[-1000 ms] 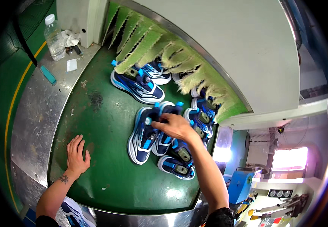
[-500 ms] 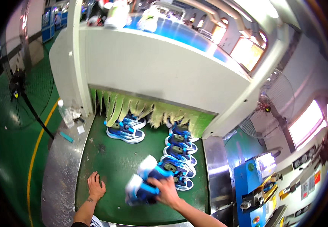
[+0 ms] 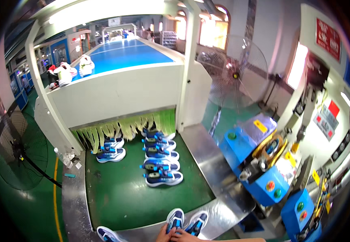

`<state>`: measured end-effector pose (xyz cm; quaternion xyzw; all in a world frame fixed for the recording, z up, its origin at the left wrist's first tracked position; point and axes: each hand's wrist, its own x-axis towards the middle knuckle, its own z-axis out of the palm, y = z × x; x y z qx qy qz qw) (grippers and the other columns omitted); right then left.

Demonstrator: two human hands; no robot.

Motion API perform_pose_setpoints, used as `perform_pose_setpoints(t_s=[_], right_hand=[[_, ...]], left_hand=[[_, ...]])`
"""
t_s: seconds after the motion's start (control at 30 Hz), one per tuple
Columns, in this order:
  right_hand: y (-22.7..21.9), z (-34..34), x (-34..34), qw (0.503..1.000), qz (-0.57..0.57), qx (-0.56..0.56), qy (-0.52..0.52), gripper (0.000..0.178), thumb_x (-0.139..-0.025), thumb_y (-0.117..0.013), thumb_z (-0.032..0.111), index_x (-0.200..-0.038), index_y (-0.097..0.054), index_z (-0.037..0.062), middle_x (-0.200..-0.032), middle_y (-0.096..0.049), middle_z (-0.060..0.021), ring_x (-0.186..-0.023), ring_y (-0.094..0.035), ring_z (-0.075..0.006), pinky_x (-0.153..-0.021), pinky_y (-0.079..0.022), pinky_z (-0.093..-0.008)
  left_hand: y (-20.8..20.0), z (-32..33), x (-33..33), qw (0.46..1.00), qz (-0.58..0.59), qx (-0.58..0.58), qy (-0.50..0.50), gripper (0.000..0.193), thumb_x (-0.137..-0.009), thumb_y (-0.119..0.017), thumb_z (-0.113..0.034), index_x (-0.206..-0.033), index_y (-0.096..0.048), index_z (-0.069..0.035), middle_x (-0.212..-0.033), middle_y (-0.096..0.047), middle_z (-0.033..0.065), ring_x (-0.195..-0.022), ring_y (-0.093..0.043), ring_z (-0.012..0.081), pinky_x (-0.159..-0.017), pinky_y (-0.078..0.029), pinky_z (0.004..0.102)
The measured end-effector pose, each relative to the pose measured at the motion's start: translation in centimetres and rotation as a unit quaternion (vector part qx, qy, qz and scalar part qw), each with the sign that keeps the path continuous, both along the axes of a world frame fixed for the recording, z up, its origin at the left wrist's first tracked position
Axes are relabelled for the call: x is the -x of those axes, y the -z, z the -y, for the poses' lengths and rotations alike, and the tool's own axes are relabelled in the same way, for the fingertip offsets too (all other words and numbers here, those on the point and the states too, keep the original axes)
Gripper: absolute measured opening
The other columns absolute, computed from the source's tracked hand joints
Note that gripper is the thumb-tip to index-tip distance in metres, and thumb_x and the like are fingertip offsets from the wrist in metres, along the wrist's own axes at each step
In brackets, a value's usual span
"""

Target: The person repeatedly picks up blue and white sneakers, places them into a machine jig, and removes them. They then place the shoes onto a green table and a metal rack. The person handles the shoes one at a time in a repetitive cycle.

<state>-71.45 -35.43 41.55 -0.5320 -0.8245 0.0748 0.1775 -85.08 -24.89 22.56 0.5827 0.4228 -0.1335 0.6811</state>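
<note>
The pair of shoes (image 3: 176,216) has moved from above the green table (image 3: 130,203) to its near metal edge (image 3: 223,207), where the left hand (image 3: 165,234) meets the right hand (image 3: 184,236). I cannot tell whether either grips. Handling the pair seems the step; moving it calls for steady support.

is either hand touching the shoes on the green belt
No, the left hand and right hand are close together at two shoes by the near metal ledge.

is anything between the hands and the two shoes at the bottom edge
Nothing visible is: the left hand and right hand overlap the near parts of the two navy-and-white shoes. The separate shoe lies off to the left, out of the way.
</note>
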Motion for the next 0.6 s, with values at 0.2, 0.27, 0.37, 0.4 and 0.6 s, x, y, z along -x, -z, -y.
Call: perform_pose_setpoints(t_s=[0.2,0.27,0.37,0.4,0.6], right_hand=[[3.6,7.5,4.3,0.799,-0.161,0.029,0.579,0.032,-0.087,-0.063,0.018,-0.113,-0.058,0.0010,-0.113,-0.058,-0.0249,-0.098,-0.056,-0.0430,-0.089,-0.045,-0.0491],[7.0,7.0,3.3,0.831,-0.098,0.049,0.545,0.044,-0.079,-0.070,0.035,-0.105,-0.060,0.0008,-0.100,-0.061,-0.0243,-0.096,-0.057,-0.0425,-0.088,-0.044,-0.0484],[2.0,4.8,2.3,0.802,-0.090,0.176,0.564,0.036,-0.077,-0.068,0.040,-0.081,-0.064,0.0053,-0.082,-0.065,-0.0171,-0.085,-0.061,-0.0379,-0.073,-0.047,-0.0517],[1.7,4.4,0.8,0.797,-0.102,0.225,0.552,0.028,-0.076,-0.067,0.034,-0.079,-0.067,0.0067,-0.081,-0.067,-0.0135,-0.081,-0.063,-0.0341,-0.072,-0.049,-0.0486],[6.5,5.8,-0.4,0.829,-0.099,0.128,0.535,0.015,-0.064,-0.067,0.019,-0.067,-0.069,0.0039,-0.075,-0.068,-0.0157,-0.079,-0.065,-0.0334,-0.068,-0.050,-0.0451]], left_hand=[[-16.3,2.5,-3.3,0.967,0.024,0.156,-0.202,0.061,-0.095,-0.047,-0.056,-0.125,-0.060,-0.005,-0.113,-0.065,0.0119,-0.093,-0.063,0.0224,-0.087,-0.049,0.0341],[-2.9,2.8,-1.4,0.958,0.167,0.089,-0.215,0.067,-0.093,-0.058,-0.046,-0.141,-0.039,-0.003,-0.135,-0.048,0.0116,-0.123,-0.046,0.0211,-0.104,-0.036,0.0359],[-5.1,2.3,-1.1,0.931,0.203,0.183,-0.242,0.048,-0.095,-0.057,-0.039,-0.131,-0.048,-0.008,-0.118,-0.058,0.0031,-0.108,-0.054,0.0167,-0.096,-0.040,0.0345],[-6.9,2.6,-2.6,0.928,0.207,0.198,-0.238,0.040,-0.096,-0.055,-0.038,-0.124,-0.051,-0.010,-0.113,-0.059,0.0015,-0.105,-0.056,0.0164,-0.095,-0.041,0.0353],[-11.5,4.5,-4.1,0.933,0.230,0.244,-0.130,0.052,-0.096,-0.047,-0.048,-0.132,-0.052,-0.010,-0.126,-0.058,0.0067,-0.118,-0.052,0.0246,-0.105,-0.036,0.0419]])
